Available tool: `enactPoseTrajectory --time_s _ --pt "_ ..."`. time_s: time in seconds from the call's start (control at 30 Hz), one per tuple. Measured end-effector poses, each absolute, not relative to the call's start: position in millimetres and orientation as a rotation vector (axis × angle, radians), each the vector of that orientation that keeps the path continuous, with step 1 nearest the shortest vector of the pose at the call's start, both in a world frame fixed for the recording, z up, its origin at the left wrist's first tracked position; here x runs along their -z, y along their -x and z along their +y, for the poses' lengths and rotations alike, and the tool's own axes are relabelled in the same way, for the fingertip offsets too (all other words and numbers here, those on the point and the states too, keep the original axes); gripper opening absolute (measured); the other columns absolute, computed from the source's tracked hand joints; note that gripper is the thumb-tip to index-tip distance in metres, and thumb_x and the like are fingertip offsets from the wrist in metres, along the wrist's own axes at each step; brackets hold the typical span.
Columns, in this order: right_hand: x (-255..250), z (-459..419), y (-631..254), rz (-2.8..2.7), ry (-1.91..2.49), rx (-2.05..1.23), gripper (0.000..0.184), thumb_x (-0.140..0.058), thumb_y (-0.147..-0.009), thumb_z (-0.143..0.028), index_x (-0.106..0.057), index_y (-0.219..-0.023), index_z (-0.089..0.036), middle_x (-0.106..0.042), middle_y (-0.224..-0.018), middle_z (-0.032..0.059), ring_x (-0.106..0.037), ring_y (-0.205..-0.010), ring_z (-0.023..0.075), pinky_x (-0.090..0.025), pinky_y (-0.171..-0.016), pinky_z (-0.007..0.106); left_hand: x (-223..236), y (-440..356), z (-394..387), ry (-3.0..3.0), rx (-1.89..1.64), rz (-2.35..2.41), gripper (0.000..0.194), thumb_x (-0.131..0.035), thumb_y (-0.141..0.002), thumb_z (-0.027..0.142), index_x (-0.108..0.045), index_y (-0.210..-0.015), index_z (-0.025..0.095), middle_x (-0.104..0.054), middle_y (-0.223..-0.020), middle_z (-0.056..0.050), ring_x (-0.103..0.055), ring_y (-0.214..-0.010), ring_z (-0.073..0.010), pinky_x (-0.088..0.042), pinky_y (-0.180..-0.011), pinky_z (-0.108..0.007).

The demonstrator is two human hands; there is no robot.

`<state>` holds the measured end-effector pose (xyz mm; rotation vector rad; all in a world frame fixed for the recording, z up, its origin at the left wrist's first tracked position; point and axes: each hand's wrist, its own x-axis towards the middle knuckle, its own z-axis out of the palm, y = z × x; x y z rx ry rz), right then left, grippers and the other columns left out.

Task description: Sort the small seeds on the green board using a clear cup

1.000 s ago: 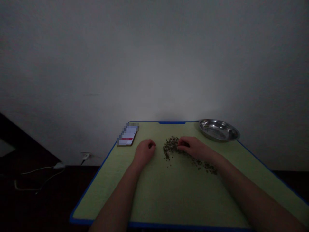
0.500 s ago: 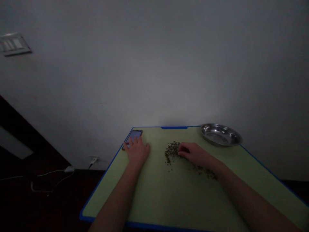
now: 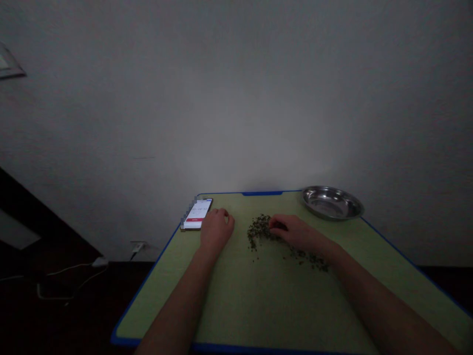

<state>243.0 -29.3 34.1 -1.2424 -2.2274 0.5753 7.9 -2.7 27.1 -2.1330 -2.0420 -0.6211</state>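
On the green table top lies a scattered pile of small dark seed-like bits (image 3: 258,230), which trails off to the right under my right forearm. My right hand (image 3: 291,230) is at the pile's right side, thumb and fingertips brought together in a pinch. Whatever those fingertips hold is too small to make out. Left of the pile my left hand (image 3: 217,229) rests on the table, its fingers loosely bent and the thumb apart, with nothing seen in it. A phone (image 3: 197,213) with a lit white screen and a red bar lies just beyond that hand, partly covered by it.
A shallow oval steel bowl (image 3: 332,203) stands at the table's back right corner. The table (image 3: 236,305) has a blue rim and its far edge is near a grey wall (image 3: 236,98). A plugged-in cord (image 3: 136,248) and cables are at the lower left.
My left hand went from a curled pose to spread over the phone, then drew back to the right with fingers bent. The phone's screen looks brighter now. My right hand stayed pinched at the pile.
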Motion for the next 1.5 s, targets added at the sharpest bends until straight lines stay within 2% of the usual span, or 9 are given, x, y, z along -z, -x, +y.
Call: enactPoseTrajectory --time_s 0.1,0.33,0.57,0.77,1.5 --pt "-34 -30 -245 -2.273 1.249 -0.636 0.007 -0.053 -0.081 -0.018 -0.06 -0.08 -0.018 -0.063 -0.077 0.0011 -0.053 -0.069 0.014 -0.039 -0.064 0.024 -22 -14 -3 2.171 0.655 -2.113 0.027 -0.039 -0.085 0.031 -0.062 -0.085 0.017 -0.065 -0.09 -0.009 -0.059 -0.079 -0.0179 -0.041 -0.07 -0.029" --pt "-30 -31 -247 -2.299 1.297 -0.706 0.007 -0.055 -0.077 -0.018 -0.062 -0.079 -0.018 -0.062 -0.075 0.0007 -0.053 -0.067 0.0137 -0.04 -0.062 0.024 -4 -5 -1 2.318 0.796 -2.147 0.022 -0.042 -0.084 0.028 -0.061 -0.083 0.018 -0.065 -0.082 -0.005 -0.056 -0.073 -0.0149 -0.037 -0.062 -0.025" --pt "-26 -34 -238 -2.295 1.284 -0.715 0.006 -0.056 -0.077 -0.017 -0.062 -0.078 -0.017 -0.062 -0.073 0.0011 -0.052 -0.065 0.0129 -0.039 -0.059 0.023 -5 -4 1 2.382 0.875 -2.186 0.021 -0.043 -0.082 0.028 -0.062 -0.082 0.018 -0.066 -0.082 -0.005 -0.057 -0.073 -0.015 -0.038 -0.063 -0.025" --pt "-23 -34 -234 -2.288 1.312 -0.686 0.006 -0.056 -0.078 -0.017 -0.063 -0.079 -0.017 -0.064 -0.074 0.0019 -0.054 -0.066 0.0136 -0.039 -0.06 0.024 -6 -5 1 2.384 0.794 -2.207 0.021 -0.045 -0.081 0.027 -0.064 -0.084 0.018 -0.067 -0.085 -0.005 -0.058 -0.075 -0.0159 -0.037 -0.062 -0.026" --pt "-17 -28 -222 -2.171 1.477 -0.273 0.007 -0.052 -0.085 -0.023 -0.057 -0.083 -0.018 -0.064 -0.08 0.0047 -0.056 -0.071 0.0165 -0.036 -0.065 0.026 -5 -5 3 2.418 0.75 -2.187 0.022 -0.044 -0.081 0.029 -0.064 -0.084 0.02 -0.068 -0.085 -0.005 -0.059 -0.075 -0.0172 -0.038 -0.062 -0.026"
